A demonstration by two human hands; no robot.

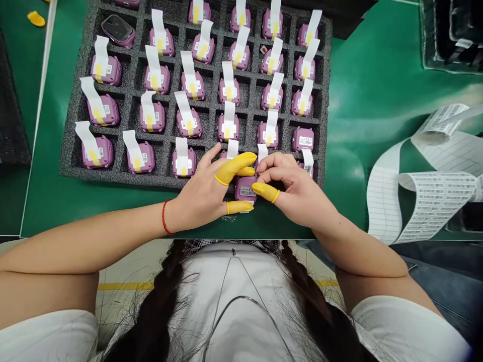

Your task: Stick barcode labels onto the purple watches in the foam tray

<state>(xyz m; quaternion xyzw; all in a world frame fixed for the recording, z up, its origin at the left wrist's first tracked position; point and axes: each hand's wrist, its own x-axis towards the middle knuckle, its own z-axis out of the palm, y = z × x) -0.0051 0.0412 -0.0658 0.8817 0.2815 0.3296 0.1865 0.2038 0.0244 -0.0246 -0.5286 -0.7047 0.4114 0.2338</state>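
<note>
A purple smartwatch body (245, 193) without a strap lies back side up, a white printed label on it, just over the tray's near edge. My left hand (199, 193) grips it between thumb and fingers, with yellow finger cots on several fingertips. At its right edge, my right hand (298, 193) is closed in a pinch, the thumb in a yellow cot. Whatever those fingertips pinch is hidden. Around both hands, a black foam tray (124, 180) holds rows of purple watch bodies (228, 128), most bearing a white paper strip and yellow tape.
A curling strip of printed labels (433, 203) lies to the right on the green table (362, 65). Clear plastic trays (433, 60) stand at the far right, a dark box (332, 15) behind the foam tray. A loose yellow finger cot (36, 19) lies far left.
</note>
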